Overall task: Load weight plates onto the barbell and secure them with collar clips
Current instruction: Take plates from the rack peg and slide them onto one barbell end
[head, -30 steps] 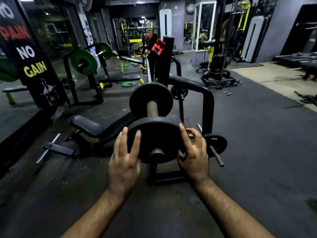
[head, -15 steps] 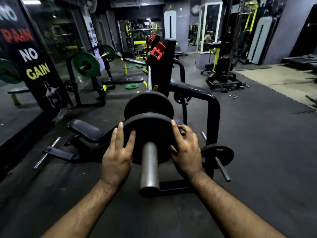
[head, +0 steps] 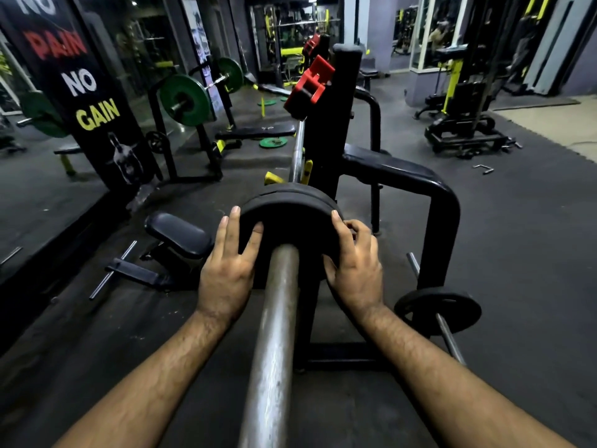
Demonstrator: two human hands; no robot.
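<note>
On the steel barbell sleeve (head: 274,334), which runs from the bottom edge up the middle of the view, a black weight plate (head: 290,215) sits pushed up against a second black plate (head: 284,189) just behind it; only a thin seam shows between their rims. Nothing that acts as a container is in view.

The left hand (head: 227,270) lies flat on the plate's face at its left edge, grip spread apart, fingers straight and fanned, thumb against the face beside the sleeve. The right hand (head: 353,266) is at the plate's right edge, its forefinger straight along the rim, the other fingers curled round behind it, so that grip is clamped on the plate.

Beyond the plates the bar (head: 297,147) continues past the black rack upright (head: 332,130), where a red collar clip (head: 310,84) is perched high up near the post. A black curved frame (head: 429,202) stands to the right, and lower right a small black plate (head: 437,310) hangs on a storage peg. A padded seat (head: 177,234) lies low to the left on the dark rubber floor (head: 517,253). Farther left another barbell carries green plates (head: 184,100), a loose green plate (head: 273,142) lies on the floor, and a banner (head: 84,92) reads "NO GAIN".
</note>
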